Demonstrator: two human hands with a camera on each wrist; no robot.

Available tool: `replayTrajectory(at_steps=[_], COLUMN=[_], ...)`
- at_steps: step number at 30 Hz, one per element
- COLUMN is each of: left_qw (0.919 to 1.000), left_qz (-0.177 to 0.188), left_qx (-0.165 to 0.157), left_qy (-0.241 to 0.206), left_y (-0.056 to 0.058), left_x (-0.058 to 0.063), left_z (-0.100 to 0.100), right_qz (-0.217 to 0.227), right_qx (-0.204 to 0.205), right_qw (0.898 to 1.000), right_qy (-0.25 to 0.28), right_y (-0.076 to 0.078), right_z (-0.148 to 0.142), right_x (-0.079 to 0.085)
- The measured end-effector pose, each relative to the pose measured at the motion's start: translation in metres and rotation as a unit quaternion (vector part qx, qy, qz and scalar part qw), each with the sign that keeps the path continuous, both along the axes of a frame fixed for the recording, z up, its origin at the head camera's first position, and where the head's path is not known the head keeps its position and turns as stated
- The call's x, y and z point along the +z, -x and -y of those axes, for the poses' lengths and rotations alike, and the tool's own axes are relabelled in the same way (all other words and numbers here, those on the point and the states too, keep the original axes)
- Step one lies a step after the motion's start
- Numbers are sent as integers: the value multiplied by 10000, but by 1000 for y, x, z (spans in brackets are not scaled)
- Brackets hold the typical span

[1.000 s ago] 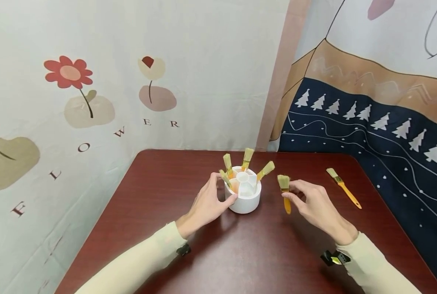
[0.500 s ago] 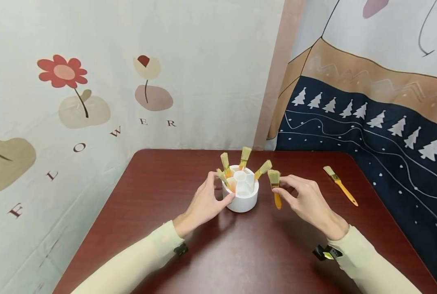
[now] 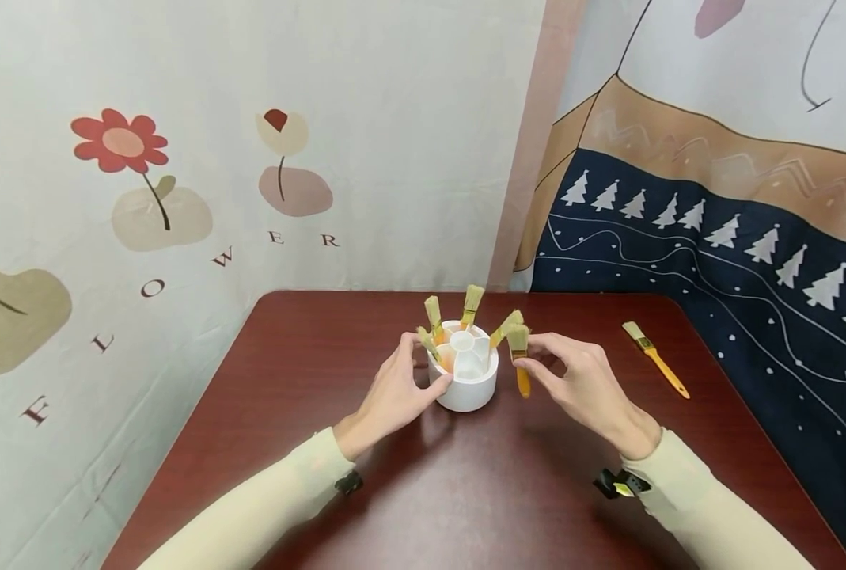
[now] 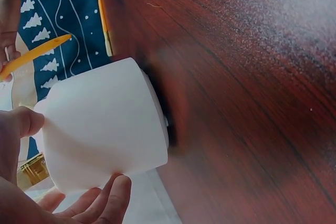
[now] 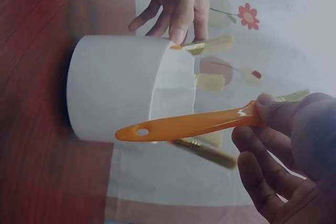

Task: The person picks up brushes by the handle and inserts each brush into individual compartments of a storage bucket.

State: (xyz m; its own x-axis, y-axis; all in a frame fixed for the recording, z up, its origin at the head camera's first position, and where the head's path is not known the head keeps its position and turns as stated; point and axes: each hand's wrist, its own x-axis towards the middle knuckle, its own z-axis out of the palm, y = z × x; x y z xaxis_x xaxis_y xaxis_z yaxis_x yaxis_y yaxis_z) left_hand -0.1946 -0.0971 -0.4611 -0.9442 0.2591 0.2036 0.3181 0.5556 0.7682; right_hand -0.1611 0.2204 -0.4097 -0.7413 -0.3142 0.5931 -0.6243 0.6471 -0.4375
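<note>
A white round holder (image 3: 468, 396) with several compartments stands on the table, and several paintbrushes lean in it, bristles up. My left hand (image 3: 397, 388) grips the holder's left side, thumb at the near rim and fingers round the far side; in the left wrist view they touch its white wall (image 4: 105, 124). My right hand (image 3: 582, 384) pinches a paintbrush (image 3: 520, 360) just right of the holder, bristles up. Its orange handle (image 5: 184, 126) hangs free, pointing down, in front of the holder in the right wrist view.
Another paintbrush (image 3: 656, 360) with a yellow handle lies on the dark red table (image 3: 323, 348) at the right. A pale flower-print cloth (image 3: 394, 158) hangs behind the table, and a dark blue cloth with white trees (image 3: 679, 237) hangs at the right.
My right hand has moved left with the paintbrush, bringing it close to the holder's right side. My left hand has stayed on the holder.
</note>
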Motion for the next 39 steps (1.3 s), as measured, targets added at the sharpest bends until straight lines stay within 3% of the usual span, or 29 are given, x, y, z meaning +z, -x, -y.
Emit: replayTrajectory(at_steps=[9, 28, 39], left_qw=[10000, 9998, 9997], left_qz=[16, -44, -35], left_qx=[-17, -154, -165], left_qy=[22, 90, 166], left_y=[1, 2, 3], left_x=[0, -1, 0], left_z=[0, 3, 3], right_qz=[-301, -805, -711], right_qx=[292, 508, 666], right_qw=[9989, 9952, 9946], right_qy=[223, 245, 352], right_y=[7, 18, 27], right_z=[15, 43, 54], right_x=[5, 15, 10])
